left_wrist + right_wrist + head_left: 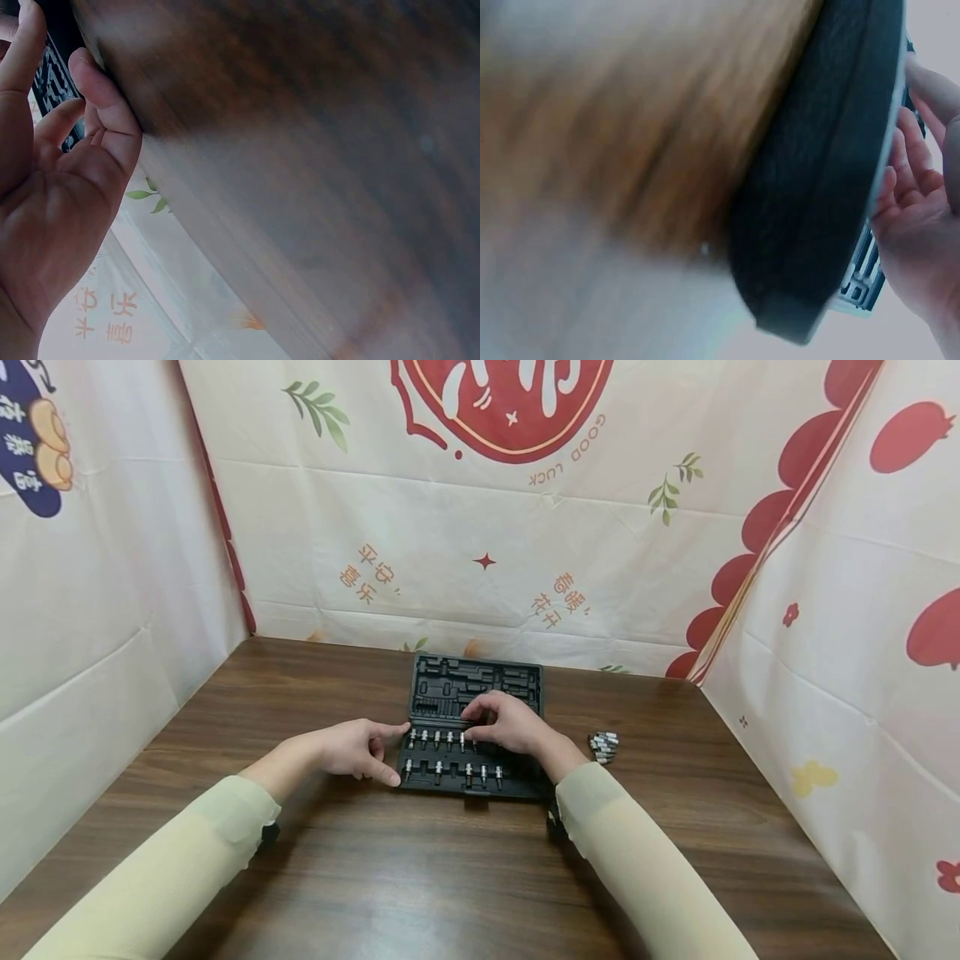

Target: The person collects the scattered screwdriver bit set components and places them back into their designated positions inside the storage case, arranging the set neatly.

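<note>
A black socket-bit case (510,787) lies unfolded on the table. Two rows of silver socket bits (468,772) sit in its near half. At the case's left edge, the left hand (356,750) touches the side with forefinger and thumb spread apart. Above the upper row is the right hand (510,724), its thumb tip by a socket bit (462,738) and its bent forefinger a little farther back. Nothing shows in the gap between them. That hand hides the right part of the upper row. In the right wrist view, the case's edge (817,165) looms large beside the hand.
A small pile of silver socket bits (603,747) lies on the brown wooden table (390,868), right of the case. The case's raised lid (442,681), with moulded recesses, stands at the back. Printed white cloth (450,518) hangs behind and on both sides.
</note>
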{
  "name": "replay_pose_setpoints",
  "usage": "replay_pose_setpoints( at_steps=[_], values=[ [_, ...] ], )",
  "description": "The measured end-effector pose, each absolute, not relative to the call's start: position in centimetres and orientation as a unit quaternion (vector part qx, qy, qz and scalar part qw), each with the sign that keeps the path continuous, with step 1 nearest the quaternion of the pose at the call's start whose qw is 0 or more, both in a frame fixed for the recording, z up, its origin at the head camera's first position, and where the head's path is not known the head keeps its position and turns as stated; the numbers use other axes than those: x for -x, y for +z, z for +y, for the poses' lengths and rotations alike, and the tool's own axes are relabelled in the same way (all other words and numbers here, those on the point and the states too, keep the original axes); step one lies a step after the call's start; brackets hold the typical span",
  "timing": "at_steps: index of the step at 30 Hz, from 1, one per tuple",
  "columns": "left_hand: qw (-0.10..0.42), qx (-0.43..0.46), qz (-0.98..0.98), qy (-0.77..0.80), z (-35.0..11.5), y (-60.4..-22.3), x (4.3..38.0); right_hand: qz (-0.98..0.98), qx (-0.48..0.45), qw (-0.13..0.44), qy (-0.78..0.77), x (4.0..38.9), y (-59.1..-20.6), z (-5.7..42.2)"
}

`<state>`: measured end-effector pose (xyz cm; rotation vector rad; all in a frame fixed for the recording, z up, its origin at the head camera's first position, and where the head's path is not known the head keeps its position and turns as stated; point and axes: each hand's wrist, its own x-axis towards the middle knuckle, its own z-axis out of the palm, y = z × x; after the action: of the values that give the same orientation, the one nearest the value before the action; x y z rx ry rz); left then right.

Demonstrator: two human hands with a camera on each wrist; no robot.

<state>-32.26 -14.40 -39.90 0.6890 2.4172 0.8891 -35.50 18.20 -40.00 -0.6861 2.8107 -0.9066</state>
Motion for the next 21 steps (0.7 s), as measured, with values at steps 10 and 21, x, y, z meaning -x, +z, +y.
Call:
replay_pose_setpoints(
  at_steps=[10, 21],
  values=[
    [0.232, -0.257, 0.880, 0.325, -14.33, -39.82, 32.11, 0.937, 0.222, 0.072, -0.258, 35.75, -40.01, 17.95],
    [0.233, -0.254, 0.882, 0.321, -14.27, -39.90, 32.11, 0.944, 0.213, 0.070, -0.243, 36.05, -40.34, 17.70]
  ],
)
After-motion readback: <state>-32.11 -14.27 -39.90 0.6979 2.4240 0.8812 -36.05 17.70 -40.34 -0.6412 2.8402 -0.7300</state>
